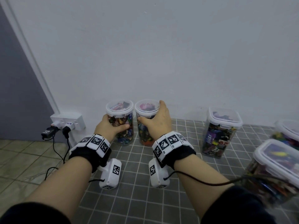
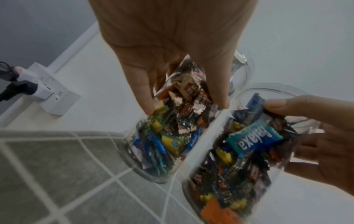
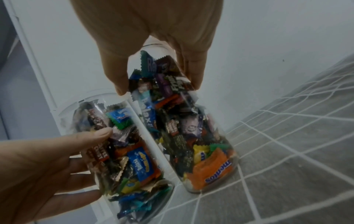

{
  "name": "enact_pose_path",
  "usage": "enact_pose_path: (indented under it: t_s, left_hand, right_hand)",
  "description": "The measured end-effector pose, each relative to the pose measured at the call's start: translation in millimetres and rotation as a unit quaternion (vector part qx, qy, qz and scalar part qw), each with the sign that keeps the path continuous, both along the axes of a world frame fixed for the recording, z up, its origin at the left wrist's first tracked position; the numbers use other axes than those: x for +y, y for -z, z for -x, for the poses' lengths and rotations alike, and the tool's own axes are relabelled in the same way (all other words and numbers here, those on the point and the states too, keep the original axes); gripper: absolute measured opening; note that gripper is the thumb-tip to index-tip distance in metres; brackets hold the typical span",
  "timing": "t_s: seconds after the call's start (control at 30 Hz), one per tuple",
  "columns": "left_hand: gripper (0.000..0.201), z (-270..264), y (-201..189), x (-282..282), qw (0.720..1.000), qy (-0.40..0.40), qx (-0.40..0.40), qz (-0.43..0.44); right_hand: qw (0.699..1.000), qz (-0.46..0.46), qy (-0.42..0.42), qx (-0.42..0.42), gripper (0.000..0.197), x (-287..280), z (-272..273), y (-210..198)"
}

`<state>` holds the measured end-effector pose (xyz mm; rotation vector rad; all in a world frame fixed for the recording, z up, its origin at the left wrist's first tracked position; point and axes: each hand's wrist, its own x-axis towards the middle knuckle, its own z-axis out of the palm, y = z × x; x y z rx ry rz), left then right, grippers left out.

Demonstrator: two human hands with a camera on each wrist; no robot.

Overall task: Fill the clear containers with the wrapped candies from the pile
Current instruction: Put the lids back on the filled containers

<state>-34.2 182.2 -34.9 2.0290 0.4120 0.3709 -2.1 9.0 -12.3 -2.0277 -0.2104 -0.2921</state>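
Two round clear jars with lids on stand side by side on the grey grid mat, close to the white wall, both full of wrapped candies. My left hand [image 1: 113,125] grips the left jar [image 1: 127,136] around its upper body. The left wrist view shows this hand [image 2: 185,106] with thumb and fingers curled round the left jar [image 2: 162,144]. My right hand [image 1: 155,122] grips the right jar [image 1: 143,136] just under its lid, with a fingertip on the lid's rim. The right wrist view shows that hand [image 3: 159,87] round the right jar [image 3: 201,144]. No loose candy pile is in view.
Several lidded rectangular containers full of candies stand at the right: one near the wall [image 1: 221,131], one nearer me [image 1: 275,167]. A wall socket with plugs and cables [image 1: 68,123] sits left of the jars. Beige floor tiles [image 1: 24,159] lie left of the mat [image 1: 137,199].
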Motion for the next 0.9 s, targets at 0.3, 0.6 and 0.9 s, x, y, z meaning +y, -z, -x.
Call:
enact_pose_path:
  t_s: [0.3, 0.6, 0.9]
  left_hand:
    - [0.070, 17, -5, -7, 0.984, 0.023, 0.124, -0.124]
    - [0.044, 42, -16, -32, 0.884, 0.166, 0.304, -0.315]
    - [0.065, 28, -48, -142, 0.908, 0.293, 0.174, -0.245]
  right_hand:
    - [1.000, 0.017, -0.006, 0.015, 0.102, -30, 21, -4]
    - [0.977, 0.060, 0.107, -0.173, 0.053, -133, 110, -12]
    - [0.949, 0.076, 0.241, -0.188, 0.067, -215, 155, -25]
